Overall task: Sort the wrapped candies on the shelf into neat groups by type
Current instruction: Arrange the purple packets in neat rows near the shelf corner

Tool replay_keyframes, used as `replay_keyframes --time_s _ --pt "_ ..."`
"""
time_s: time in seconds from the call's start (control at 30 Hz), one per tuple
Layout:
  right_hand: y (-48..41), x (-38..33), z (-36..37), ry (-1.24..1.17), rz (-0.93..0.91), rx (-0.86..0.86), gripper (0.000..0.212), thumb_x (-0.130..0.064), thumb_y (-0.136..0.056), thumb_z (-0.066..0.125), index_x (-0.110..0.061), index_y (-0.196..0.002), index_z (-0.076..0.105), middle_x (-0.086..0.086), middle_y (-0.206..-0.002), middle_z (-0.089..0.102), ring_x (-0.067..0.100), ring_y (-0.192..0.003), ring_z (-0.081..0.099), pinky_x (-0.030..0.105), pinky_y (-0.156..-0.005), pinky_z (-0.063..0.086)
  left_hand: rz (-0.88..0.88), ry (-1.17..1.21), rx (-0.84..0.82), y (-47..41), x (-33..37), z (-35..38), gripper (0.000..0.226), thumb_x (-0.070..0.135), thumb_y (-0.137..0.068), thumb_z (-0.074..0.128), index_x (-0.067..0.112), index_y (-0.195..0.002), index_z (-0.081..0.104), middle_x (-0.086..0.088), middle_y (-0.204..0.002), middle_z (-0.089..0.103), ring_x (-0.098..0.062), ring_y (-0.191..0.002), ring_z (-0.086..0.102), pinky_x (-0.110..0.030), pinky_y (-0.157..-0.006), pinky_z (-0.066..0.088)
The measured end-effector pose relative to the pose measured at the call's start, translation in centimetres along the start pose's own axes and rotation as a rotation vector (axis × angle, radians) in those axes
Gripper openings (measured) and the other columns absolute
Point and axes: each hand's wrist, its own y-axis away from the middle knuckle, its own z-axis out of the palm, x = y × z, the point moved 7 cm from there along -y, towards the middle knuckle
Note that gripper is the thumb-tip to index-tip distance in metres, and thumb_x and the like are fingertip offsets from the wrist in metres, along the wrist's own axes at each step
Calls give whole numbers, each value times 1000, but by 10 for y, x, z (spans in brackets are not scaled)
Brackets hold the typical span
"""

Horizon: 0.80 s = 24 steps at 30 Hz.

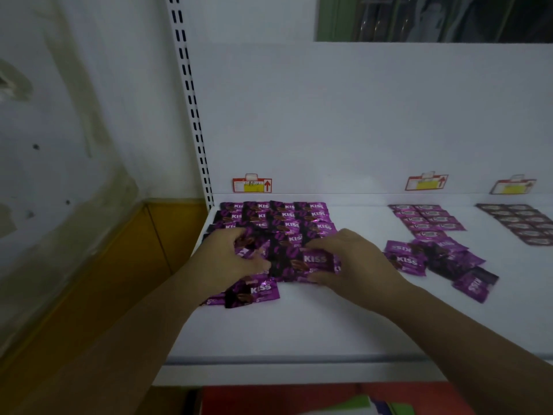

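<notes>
Where hands (227,260) grip candies (287,224), wrappers hidden, price tags (252,185) unreadable.

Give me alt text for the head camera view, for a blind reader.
A person's left hand and right hand grip purple foil Kiss candy packets at the front of a tidy grid on a white shelf. To the right lie a loose pile of matching packets, neat pinkish sachets and dark brown sachets.

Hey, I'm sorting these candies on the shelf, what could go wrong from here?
The candies gripped by your left hand lie near the shelf edge; one could slip off. Your right hand, pinching a KISS candy, may drag neighbours and muddle the neat rows behind. Your right forearm could sweep the loose pile.
</notes>
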Motion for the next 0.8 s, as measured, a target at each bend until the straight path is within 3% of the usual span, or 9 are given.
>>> replay_keyframes --time_s 0.17,0.37,0.53,0.6,0.73,0.8 --pt "11 7 21 4 -8 -104 37 -34 -76 75 -21 -109 69 -3 -107 67 14 -101 57 12 -85 31 99 -412 -67 12 -11 8 24 34 -71 76 35 -82 55 22 -77 55 4 -72 52 -8 -58 34" --pt "15 -2 30 -14 -78 -76 32 -27 -71 78 -16 -100 72 -1 -98 70 17 -91 64 21 -85 39 111 -437 -80 10 -17 13 28 36 -69 78 39 -86 56 26 -77 50 8 -74 48 -8 -59 34" --pt "13 -6 38 -12 -88 -101 34 -40 -74 74 -21 -102 71 -6 -100 70 13 -95 61 22 -90 36 140 -439 -84 8 -18 13 24 34 -74 74 36 -92 59 23 -82 55 7 -76 51 -8 -61 38" --pt "13 -8 42 9 -119 -112 36 -44 -76 71 -22 -104 71 -7 -102 70 12 -97 60 21 -91 35 137 -338 -64 7 -14 10 15 30 -81 67 37 -89 57 22 -83 59 7 -77 55 -8 -62 40" --pt "11 -6 38 29 -122 -96 35 -45 -79 68 -20 -103 70 -6 -103 70 13 -98 60 28 -93 43 -158 319 -106 3 -11 11 13 14 -92 52 25 -88 58 3 -83 64 3 -63 65 -14 -53 49" --pt "8 -5 26 -23 -73 -2 25 -38 -79 68 -19 -94 72 -6 -94 70 10 -87 59 25 -83 44 -221 492 -101 2 -5 16 13 12 -93 50 20 -87 59 -1 -79 63 1 -56 65 -19 -52 53"
